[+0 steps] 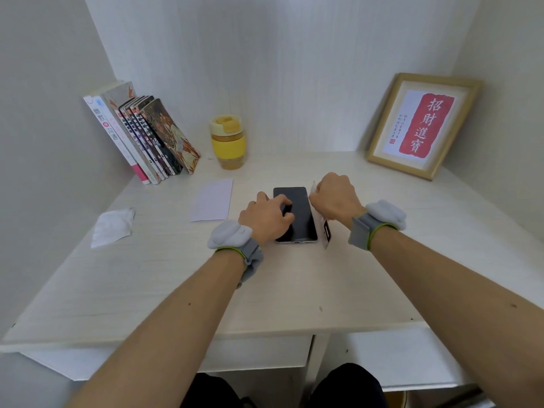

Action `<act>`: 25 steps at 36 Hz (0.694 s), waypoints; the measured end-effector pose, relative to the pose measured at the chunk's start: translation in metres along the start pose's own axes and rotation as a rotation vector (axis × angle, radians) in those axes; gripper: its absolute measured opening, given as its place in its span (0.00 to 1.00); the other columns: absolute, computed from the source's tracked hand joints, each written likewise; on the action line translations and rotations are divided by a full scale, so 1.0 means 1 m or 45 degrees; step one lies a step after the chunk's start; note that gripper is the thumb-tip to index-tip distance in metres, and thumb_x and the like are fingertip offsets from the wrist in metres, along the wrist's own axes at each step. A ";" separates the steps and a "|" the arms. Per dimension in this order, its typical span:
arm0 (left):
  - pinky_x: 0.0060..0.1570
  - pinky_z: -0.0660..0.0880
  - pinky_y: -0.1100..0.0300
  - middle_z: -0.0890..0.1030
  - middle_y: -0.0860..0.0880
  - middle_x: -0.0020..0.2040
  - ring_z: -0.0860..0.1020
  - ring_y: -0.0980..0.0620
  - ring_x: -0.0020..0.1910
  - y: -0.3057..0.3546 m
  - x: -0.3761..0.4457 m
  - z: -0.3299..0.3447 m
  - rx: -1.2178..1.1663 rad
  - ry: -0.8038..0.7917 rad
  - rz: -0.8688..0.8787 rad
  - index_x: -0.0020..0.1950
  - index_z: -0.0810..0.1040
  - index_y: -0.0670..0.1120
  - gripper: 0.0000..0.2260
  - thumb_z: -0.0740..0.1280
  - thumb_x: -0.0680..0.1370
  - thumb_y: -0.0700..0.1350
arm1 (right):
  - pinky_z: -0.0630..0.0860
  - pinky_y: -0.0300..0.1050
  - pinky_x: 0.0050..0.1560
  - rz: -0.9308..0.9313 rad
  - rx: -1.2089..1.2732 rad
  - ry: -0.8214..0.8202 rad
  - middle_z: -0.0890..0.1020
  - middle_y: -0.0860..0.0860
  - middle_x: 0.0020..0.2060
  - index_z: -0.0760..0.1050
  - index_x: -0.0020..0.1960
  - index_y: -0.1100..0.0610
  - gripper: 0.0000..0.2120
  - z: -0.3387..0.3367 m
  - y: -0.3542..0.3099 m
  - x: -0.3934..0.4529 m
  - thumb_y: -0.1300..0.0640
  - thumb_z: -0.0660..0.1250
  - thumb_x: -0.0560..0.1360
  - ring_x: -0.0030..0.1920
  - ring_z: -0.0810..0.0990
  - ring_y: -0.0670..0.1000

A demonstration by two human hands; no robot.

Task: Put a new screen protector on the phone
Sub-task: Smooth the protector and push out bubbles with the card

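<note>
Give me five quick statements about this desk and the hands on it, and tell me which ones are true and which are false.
1. The phone lies flat on the desk with its dark screen up. True.
2. The left hand rests its fingers on the phone's screen. True.
3. The yellow cup stands to the right of the picture frame. False: it stands to the frame's left, beside the books.
4. The right hand lies flat and open on the desk. False: its fingers are curled, with a grip on a thin sheet at the phone's right edge.
5. A crumpled white wipe lies on the desk left of the phone. True.
</note>
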State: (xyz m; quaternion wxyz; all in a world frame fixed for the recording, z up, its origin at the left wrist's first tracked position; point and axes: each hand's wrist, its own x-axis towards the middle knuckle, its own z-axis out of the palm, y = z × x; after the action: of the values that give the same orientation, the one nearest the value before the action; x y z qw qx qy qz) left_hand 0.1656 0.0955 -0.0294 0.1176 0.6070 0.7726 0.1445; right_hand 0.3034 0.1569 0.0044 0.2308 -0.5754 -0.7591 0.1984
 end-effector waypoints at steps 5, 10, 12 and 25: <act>0.60 0.72 0.47 0.67 0.44 0.62 0.73 0.41 0.57 0.000 0.001 0.000 -0.007 -0.007 -0.002 0.68 0.69 0.58 0.18 0.59 0.78 0.54 | 0.82 0.52 0.34 -0.057 0.051 -0.068 0.78 0.60 0.30 0.73 0.34 0.64 0.12 0.000 -0.011 -0.001 0.61 0.61 0.75 0.27 0.78 0.58; 0.60 0.72 0.47 0.68 0.43 0.62 0.73 0.40 0.58 0.000 0.001 0.000 -0.003 0.008 0.000 0.68 0.69 0.58 0.18 0.59 0.78 0.54 | 0.83 0.53 0.36 -0.051 0.019 -0.150 0.80 0.62 0.34 0.78 0.40 0.67 0.11 0.008 -0.011 -0.009 0.60 0.63 0.74 0.31 0.81 0.60; 0.60 0.72 0.47 0.68 0.43 0.62 0.73 0.40 0.58 0.000 0.001 0.000 -0.001 0.015 -0.004 0.68 0.69 0.58 0.18 0.59 0.78 0.54 | 0.83 0.52 0.35 -0.039 0.004 -0.154 0.80 0.62 0.33 0.78 0.39 0.67 0.10 0.008 -0.009 -0.011 0.62 0.62 0.73 0.30 0.81 0.60; 0.59 0.73 0.47 0.68 0.44 0.62 0.74 0.41 0.57 -0.001 0.002 0.001 -0.005 0.007 -0.002 0.68 0.69 0.58 0.18 0.59 0.78 0.54 | 0.83 0.52 0.38 -0.041 0.017 -0.162 0.80 0.61 0.38 0.76 0.41 0.66 0.07 0.013 -0.008 -0.012 0.62 0.63 0.73 0.35 0.82 0.61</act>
State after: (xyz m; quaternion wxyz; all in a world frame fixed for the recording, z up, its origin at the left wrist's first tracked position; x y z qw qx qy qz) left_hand 0.1647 0.0970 -0.0305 0.1168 0.6057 0.7732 0.1475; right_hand 0.2925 0.1432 -0.0027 0.1891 -0.5477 -0.7801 0.2359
